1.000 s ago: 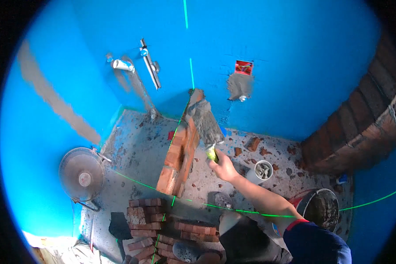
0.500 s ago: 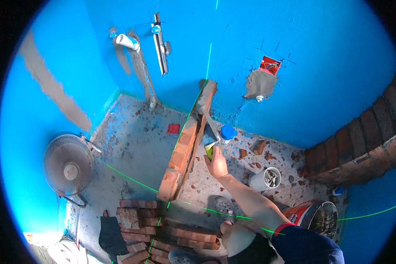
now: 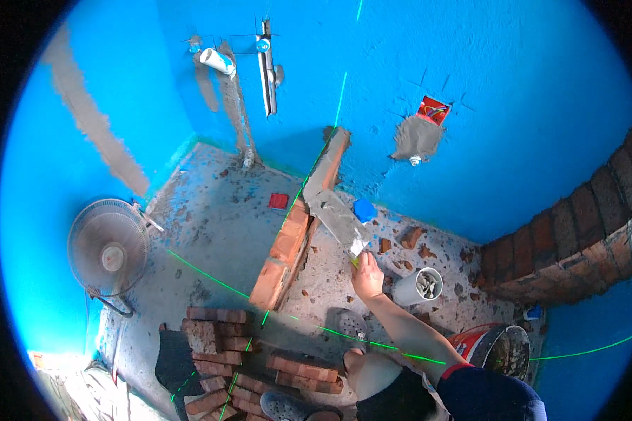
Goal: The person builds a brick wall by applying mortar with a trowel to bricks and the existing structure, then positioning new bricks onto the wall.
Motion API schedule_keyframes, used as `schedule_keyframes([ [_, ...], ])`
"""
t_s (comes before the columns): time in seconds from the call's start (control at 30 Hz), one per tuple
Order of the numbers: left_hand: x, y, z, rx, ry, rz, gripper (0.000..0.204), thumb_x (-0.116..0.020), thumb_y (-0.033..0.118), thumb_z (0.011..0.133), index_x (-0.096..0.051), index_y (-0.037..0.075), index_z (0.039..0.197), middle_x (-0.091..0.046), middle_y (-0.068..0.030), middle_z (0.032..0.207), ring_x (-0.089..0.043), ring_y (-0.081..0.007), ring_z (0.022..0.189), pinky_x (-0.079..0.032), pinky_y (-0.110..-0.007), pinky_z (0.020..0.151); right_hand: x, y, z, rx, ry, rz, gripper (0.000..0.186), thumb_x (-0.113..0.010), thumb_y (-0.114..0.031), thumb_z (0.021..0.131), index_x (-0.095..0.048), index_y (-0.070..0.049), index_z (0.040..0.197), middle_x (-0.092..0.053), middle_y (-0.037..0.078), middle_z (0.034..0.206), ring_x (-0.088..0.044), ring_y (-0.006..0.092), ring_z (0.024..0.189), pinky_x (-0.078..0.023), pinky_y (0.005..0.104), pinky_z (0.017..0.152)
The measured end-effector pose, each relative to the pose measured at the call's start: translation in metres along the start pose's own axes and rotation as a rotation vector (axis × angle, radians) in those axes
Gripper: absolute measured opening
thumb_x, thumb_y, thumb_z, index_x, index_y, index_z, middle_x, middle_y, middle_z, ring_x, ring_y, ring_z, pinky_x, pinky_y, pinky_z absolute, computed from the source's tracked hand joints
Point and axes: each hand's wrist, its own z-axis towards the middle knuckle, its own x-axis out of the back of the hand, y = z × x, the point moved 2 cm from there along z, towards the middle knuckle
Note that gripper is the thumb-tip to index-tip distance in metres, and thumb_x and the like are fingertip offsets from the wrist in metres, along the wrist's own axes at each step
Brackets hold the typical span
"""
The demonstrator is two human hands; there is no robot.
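My right hand (image 3: 367,278) is closed round the yellow-green handle of a trowel, mostly hidden by the fingers. The trowel's broad grey blade (image 3: 338,219), smeared with mortar, slants across a low brick wall (image 3: 288,238). Its far end meets the wall's top, where a layer of grey mortar (image 3: 326,165) covers the bricks nearest the blue wall. Bare orange bricks form the nearer part. A green laser line runs along the wall's left edge. My left hand is out of the picture.
Beside the hand stand a white bucket (image 3: 418,286) of grey pieces and a blue-lidded container (image 3: 364,210). A red mortar bucket (image 3: 498,349) sits at the lower right. Stacked bricks (image 3: 218,337) lie nearer, a fan (image 3: 109,247) stands left, and brick rubble (image 3: 413,237) litters the floor.
My right hand has moved slightly right and nearer. The trowel blade, seen nearly edge-on before, now shows its broad face, and mortar covers more of the wall's far top.
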Motion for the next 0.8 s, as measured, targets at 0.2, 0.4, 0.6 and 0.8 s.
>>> schedule_keyframes([
  [0.2, 0.001, -0.004, -0.001, -0.046, 0.062, 0.015, 0.019, -0.05, 0.008, 0.095, -0.039, 0.002, 0.109, -0.04, -0.0011, 0.076, -0.037, -0.0077, 0.049, -0.038, -0.025, 0.053, -0.006, -0.037, -0.004, 0.085, 0.059, 0.424, 0.039, -0.068, -0.016, 0.083, -0.047, -0.002, 0.112, -0.055, 0.022, 0.099, -0.057, 0.045, 0.086, -0.048, 0.048, 0.07],
  [0.4, -0.004, -0.006, 0.006, -0.033, 0.06, -0.012, 0.02, -0.052, 0.009, 0.094, -0.04, 0.003, 0.108, -0.041, -0.0006, 0.075, -0.038, -0.0078, 0.048, -0.038, -0.024, 0.053, -0.058, -0.066, 0.02, -0.015, -0.072, 0.541, 0.051, -0.07, -0.016, 0.083, -0.046, 0.0, 0.125, -0.054, 0.024, 0.112, -0.055, 0.0453, 0.1, -0.046, 0.0487, 0.083],
  [0.6, -0.006, -0.007, 0.013, 0.026, 0.064, 0.032, 0.021, -0.053, 0.009, 0.094, -0.04, 0.003, 0.109, -0.043, -0.0015, 0.077, -0.038, -0.0083, 0.048, -0.038, -0.024, 0.053, -0.108, -0.019, -0.021, -0.023, -0.161, 0.383, 0.055, -0.067, -0.015, 0.084, -0.044, 0.0, 0.131, -0.051, 0.025, 0.122, -0.049, 0.0447, 0.112, -0.043, 0.0478, 0.095],
  [0.8, 0.001, 0.004, -0.003, 0.003, 0.046, 0.141, 0.02, -0.052, 0.014, 0.095, -0.042, 0.004, 0.109, -0.043, -0.0001, 0.077, -0.036, -0.0078, 0.051, -0.033, -0.023, 0.053, -0.02, 0.012, -0.102, -0.315, -0.325, 0.311, 0.036, -0.066, -0.03, 0.085, -0.055, -0.002, 0.104, -0.06, 0.024, 0.096, -0.059, 0.0459, 0.092, -0.048, 0.0496, 0.075],
])
